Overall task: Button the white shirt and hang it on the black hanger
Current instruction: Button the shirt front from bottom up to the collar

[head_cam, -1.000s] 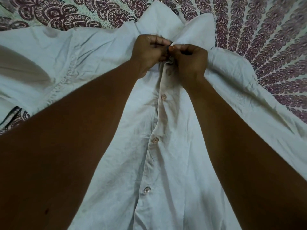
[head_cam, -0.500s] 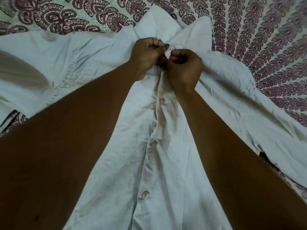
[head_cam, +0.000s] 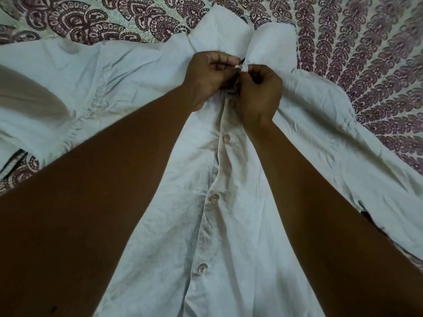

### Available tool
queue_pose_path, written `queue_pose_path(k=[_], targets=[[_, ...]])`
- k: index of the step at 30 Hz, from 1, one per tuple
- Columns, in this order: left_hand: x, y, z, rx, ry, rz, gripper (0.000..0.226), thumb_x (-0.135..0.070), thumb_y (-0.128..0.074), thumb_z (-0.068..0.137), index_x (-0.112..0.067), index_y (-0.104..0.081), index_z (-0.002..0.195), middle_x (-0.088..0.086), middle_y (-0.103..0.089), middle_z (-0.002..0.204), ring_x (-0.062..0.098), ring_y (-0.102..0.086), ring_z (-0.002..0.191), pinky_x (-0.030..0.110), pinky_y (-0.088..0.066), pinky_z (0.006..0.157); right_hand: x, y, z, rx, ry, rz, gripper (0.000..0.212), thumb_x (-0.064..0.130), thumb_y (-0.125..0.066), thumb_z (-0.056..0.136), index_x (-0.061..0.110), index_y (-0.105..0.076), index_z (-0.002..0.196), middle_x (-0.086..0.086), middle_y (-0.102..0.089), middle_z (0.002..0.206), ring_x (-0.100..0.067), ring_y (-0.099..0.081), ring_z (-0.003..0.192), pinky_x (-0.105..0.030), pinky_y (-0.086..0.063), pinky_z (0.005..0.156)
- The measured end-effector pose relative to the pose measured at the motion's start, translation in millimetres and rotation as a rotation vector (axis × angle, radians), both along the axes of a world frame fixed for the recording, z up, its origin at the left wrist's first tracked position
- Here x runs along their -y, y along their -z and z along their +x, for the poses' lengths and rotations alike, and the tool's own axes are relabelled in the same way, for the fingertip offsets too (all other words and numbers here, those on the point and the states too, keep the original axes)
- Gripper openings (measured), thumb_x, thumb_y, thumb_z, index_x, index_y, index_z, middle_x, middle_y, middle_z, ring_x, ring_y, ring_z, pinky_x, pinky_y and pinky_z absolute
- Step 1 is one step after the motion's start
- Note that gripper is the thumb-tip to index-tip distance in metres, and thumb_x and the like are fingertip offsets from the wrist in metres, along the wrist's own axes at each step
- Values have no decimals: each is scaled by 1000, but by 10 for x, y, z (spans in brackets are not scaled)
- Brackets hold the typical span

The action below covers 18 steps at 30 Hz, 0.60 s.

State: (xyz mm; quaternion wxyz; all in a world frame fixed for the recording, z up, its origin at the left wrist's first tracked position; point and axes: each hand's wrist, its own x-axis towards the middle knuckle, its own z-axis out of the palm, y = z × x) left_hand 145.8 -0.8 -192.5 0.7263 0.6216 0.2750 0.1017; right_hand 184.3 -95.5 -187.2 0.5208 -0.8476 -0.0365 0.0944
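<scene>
We have the shirt (head_cam: 229, 225) lying flat on the bed (head_cam: 366, 53), spread out from the left edge to the right edge, with the collar (head_cam: 219, 28) up near the far edge. Our left hand (head_cam: 210, 76) and right hand (head_cam: 258, 92) meet just under the collar. The fingers of both hands are curled in tight and pinch the two cloth edges together at the top button spot. We cannot see that button itself, because our fingers cover it.

Below our hands, four buttons (head_cam: 214, 198) run down the middle strip and look done up.

The shirt is thin, soft and light. It wrinkles and flops, so it will not keep its shape when we lift it. We think the best places to hold it are the two front edges right by the button hole now, and the shoulders or collar later. The small buttons look smooth and may slip, so we pinch with fingertips.

We cannot see the hanger clearly. A small dark thing (head_cam: 368, 217) peeks out under the right sleeve (head_cam: 343, 133), but we cannot tell what it is.
</scene>
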Motion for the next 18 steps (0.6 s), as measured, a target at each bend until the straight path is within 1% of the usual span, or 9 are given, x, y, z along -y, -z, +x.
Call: queue_pose_path(k=[1, 3, 4, 6, 8, 11, 13, 15, 18], targets=[[-1, 7, 3, 3, -7, 3, 10, 6, -59, 84, 2, -64, 92, 5, -64, 76, 2, -64, 57, 17, -54, 61, -11, -21, 18, -24, -4, 1, 7, 15, -60, 82, 17, -66, 79, 6, -62, 66, -8, -57, 60, -19, -44, 58], [-2, 7, 7, -1, -21, -16, 9, 7, -61, 83, 0, -65, 87, 2, -66, 71, 4, -65, 56, 19, -54, 59, -16, -73, 85, -91, -23, 9, 23, 21, -66, 79, 19, -62, 57, 6, -57, 50, -11, -55, 48, -27, -47, 54], [-2, 8, 11, -1, -27, -29, 11, 8, -60, 83, 4, -65, 91, 0, -67, 67, 5, -65, 55, 20, -55, 58, -16, -94, 137, -131, -40, 9, 32, 25, -71, 77, 18, -60, 48, 5, -57, 46, -15, -57, 46, -30, -51, 53], [-1, 11, 15, -1, -32, -42, 18, 10, -59, 83, 10, -64, 100, -4, -68, 62, 5, -65, 55, 19, -54, 57, -11, -125, 242, -208, -82, -7, 40, 22, -72, 78, 17, -60, 40, -3, -61, 49, -23, -63, 53, -39, -56, 60], [-1, 3, 19, -4, -25, -45, 19, 10, -59, 83, 12, -63, 102, -8, -67, 58, 3, -64, 54, 17, -54, 56, -6, -149, 317, -309, -121, -11, 33, 11, -65, 83, 17, -58, 51, -5, -59, 61, -22, -60, 60, -35, -55, 63], [-1, -9, 8, -6, -19, -49, 21, 9, -60, 82, 12, -62, 104, -8, -66, 56, 2, -63, 52, 16, -53, 56, 23, -203, 340, -420, -216, -67, 22, 8, -55, 89, 17, -48, 69, 2, -52, 68, -8, -52, 58, -13, -46, 45], [0, -17, -1, -8, -18, -50, 22, 10, -60, 82, 12, -62, 104, -5, -65, 59, 2, -62, 51, 16, -53, 56, 29, -205, 344, -456, -201, -11, 25, 5, -53, 91, 14, -49, 68, 2, -54, 58, -6, -51, 48, -14, -43, 41], [-4, -24, -3, -8, -12, -44, 22, 11, -58, 83, 11, -62, 104, -1, -64, 64, 1, -61, 51, 16, -53, 57, 25, -194, 326, -510, -130, 115, 29, 0, -53, 91, 9, -51, 64, 1, -53, 44, -7, -51, 37, -20, -45, 44], [-17, -27, -13, 4, 14, -38, 14, 11, -58, 83, -1, -64, 88, 6, -61, 72, 1, -61, 50, 16, -53, 58, 55, -166, 312, -561, -119, 238, 31, -2, -51, 91, 8, -51, 63, 3, -52, 37, -8, -51, 36, -22, -46, 47]])
